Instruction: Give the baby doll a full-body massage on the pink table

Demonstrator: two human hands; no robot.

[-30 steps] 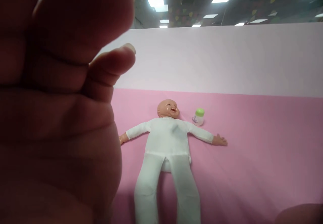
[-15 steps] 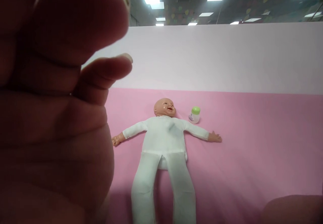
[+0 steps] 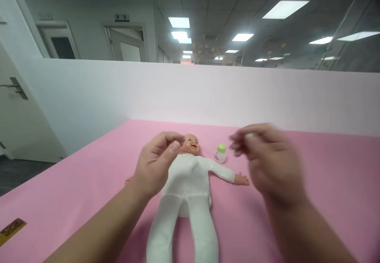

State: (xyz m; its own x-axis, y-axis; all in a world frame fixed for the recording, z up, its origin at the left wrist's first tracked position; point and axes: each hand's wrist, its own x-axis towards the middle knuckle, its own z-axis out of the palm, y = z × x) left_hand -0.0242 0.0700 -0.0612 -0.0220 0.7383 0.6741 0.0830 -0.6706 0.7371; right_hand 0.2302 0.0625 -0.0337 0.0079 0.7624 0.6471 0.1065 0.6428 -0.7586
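A baby doll (image 3: 190,176) in a white long-sleeved top and white trousers lies on its back on the pink surface, arms spread out. Above its chest and head side hovers my left hand (image 3: 154,162), fingers loosely curved and thumb apart, with nothing visible in it. It hides part of the doll's arm on that side. My right hand (image 3: 270,160) hangs in the air to the right, blurred by motion, its fingers half bent and nothing seen in them. A small jar with a green lid (image 3: 220,154) stands between the doll's head and my right hand.
The pink cover (image 3: 332,184) spreads under the doll. A white wall (image 3: 208,93) rises behind it, with a glass window above. At the left are a door with a metal handle (image 3: 18,87) and a yellow label (image 3: 12,231) near the edge.
A hand that filled the left side close to the camera has drawn away. Both hands are now out over the doll, and the view has tilted up and widened to the left.
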